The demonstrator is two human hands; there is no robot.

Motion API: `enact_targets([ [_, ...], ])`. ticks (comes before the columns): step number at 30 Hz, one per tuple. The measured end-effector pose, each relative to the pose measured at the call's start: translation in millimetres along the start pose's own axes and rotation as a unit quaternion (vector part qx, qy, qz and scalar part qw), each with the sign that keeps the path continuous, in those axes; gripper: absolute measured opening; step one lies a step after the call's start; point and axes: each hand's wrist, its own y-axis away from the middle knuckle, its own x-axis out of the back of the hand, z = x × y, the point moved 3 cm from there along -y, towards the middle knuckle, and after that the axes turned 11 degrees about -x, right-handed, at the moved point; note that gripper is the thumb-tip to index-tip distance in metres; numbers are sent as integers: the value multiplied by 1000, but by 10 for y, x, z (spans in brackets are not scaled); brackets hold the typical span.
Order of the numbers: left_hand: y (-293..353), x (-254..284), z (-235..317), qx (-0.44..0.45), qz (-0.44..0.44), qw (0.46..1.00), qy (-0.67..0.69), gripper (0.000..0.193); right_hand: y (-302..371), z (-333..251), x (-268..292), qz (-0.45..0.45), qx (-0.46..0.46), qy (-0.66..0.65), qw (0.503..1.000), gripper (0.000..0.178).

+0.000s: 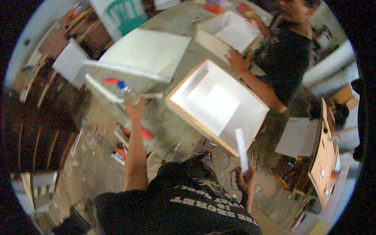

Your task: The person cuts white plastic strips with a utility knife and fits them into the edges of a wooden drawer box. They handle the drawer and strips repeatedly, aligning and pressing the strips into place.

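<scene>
My left hand point(134, 109) reaches forward and grips the near edge of a clear frame-like piece with white strips point(117, 80), next to a plastic bottle with a blue cap point(124, 90). A white flat sheet point(147, 51) lies just beyond it on the worktable point(184, 23). My right hand point(244, 178) is held low near my body, shut on a narrow white strip point(241, 149) that points upward. Between my hands sits a large open wooden box with a white lining point(217, 103).
A second white-lined box point(229, 33) stands farther back, with another person's hand point(239, 62) on its near side; that person in a black shirt stands at the right. A green chair point(125, 15) is at the back. Tools and cables point(121, 150) litter the floor. A wooden board point(323, 156) leans at right.
</scene>
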Motion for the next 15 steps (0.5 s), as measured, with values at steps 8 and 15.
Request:
enact_targets([
  [8, 321, 778, 701, 2, 14, 984, 180, 76, -78, -1002, -532, 15, 76, 171, 982, 43],
  [15, 868, 865, 2575, 101, -451, 684, 565, 53, -77, -1099, -593, -47, 23, 146, 988, 44],
])
